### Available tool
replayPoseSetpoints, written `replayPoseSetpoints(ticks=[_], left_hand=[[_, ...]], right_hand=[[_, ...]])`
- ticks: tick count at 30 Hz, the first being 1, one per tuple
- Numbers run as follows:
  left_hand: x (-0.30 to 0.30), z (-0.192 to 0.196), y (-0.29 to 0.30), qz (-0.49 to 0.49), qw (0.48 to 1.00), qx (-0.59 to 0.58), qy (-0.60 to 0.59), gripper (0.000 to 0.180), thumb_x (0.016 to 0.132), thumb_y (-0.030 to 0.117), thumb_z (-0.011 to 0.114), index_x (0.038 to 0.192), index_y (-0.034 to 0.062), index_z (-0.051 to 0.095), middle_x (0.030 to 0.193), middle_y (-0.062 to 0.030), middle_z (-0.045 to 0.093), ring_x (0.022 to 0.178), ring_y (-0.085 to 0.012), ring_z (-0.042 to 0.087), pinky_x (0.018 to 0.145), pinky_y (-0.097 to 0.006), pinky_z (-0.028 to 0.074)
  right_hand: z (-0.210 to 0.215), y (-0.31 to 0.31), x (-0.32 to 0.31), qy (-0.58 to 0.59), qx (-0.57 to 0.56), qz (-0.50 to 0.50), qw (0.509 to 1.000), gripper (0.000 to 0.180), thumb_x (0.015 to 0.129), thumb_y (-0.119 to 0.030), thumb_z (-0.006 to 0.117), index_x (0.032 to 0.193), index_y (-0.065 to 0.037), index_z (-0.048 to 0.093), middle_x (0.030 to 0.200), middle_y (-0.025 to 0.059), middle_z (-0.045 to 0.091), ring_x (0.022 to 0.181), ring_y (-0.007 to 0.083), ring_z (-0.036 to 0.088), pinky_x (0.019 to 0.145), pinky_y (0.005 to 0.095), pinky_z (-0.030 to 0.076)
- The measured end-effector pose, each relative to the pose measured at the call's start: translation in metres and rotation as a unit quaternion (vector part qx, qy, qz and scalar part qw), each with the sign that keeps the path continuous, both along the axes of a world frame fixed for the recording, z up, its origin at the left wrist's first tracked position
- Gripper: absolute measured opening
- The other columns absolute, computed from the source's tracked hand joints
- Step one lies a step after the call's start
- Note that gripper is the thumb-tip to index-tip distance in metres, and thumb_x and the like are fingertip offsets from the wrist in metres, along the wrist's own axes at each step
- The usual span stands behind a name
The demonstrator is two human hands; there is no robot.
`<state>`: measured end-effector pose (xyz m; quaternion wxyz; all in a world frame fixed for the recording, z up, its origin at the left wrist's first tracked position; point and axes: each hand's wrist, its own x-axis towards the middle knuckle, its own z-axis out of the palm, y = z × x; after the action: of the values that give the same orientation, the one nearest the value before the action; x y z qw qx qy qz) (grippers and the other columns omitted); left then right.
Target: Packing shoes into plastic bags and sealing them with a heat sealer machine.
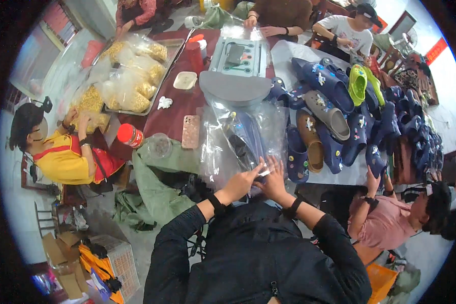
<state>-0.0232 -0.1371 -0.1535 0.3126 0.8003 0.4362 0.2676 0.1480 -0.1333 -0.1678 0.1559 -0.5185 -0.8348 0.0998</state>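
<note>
A clear plastic bag [215,147] lies at the table's near edge in front of me, with navy clogs [247,133] inside it. My left hand [239,184] is at the bag's near edge, index finger stretched forward and the other fingers curled on the plastic. Beside it, my right hand [273,181] rests over the near end of the clogs, its fingers stretched out on the plastic. The two hands almost meet. Just beyond the bag stands a grey machine [235,87] with a rounded front plate.
Many loose clogs [325,112] cover the white sheet at right. A phone [190,131], a red-lidded jar [130,136] and a clear tub [160,145] sit at left. Bags of yellow pieces [133,99] fill a metal tray beyond. Co-workers sit around, including a person in yellow [71,161] and one in pink [385,219].
</note>
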Motion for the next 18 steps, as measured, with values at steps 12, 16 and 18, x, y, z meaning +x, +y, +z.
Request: replayPoseSetpoints(ticks=[12, 16, 18], left_hand=[[0.013, 0.030, -0.002, 0.170, 0.950, -0.117, -0.233, 0.038, 0.088, 0.003, 0.043, 0.125, 0.0116, 0.045, 0.080, -0.0168, 0.063, 0.063, -0.0216, 0.064, 0.058, -0.035, 0.050], [0.016, 0.045, -0.001, 0.108, 0.940, -0.182, -0.269, 0.042, 0.086, 0.001, 0.043, 0.128, 0.0075, 0.043, 0.081, -0.0139, 0.063, 0.065, -0.0176, 0.064, 0.059, -0.030, 0.050], [0.012, 0.047, -0.002, 0.076, 0.941, -0.166, -0.284, 0.043, 0.086, 0.004, 0.045, 0.129, 0.0055, 0.040, 0.085, -0.0137, 0.062, 0.077, -0.0189, 0.063, 0.071, -0.030, 0.049]], right_hand=[[0.050, 0.006, 0.019, 0.048, 0.038, 0.137, 0.989, 0.127, 0.043, -0.056, 0.078, 0.138, -0.004, 0.011, 0.140, 0.0268, 0.014, 0.132, 0.0417, 0.012, 0.103, 0.0594, 0.003], [0.047, 0.021, 0.012, 0.004, 0.045, 0.033, 0.998, 0.105, 0.053, -0.047, 0.076, 0.134, -0.005, 0.024, 0.137, 0.0194, 0.028, 0.129, 0.0338, 0.025, 0.104, 0.0550, 0.007], [0.056, 0.027, 0.015, 0.069, 0.005, 0.057, 0.996, 0.077, 0.060, -0.026, 0.075, 0.126, -0.009, 0.041, 0.128, 0.0182, 0.040, 0.116, 0.0349, 0.041, 0.098, 0.0480, 0.027]])
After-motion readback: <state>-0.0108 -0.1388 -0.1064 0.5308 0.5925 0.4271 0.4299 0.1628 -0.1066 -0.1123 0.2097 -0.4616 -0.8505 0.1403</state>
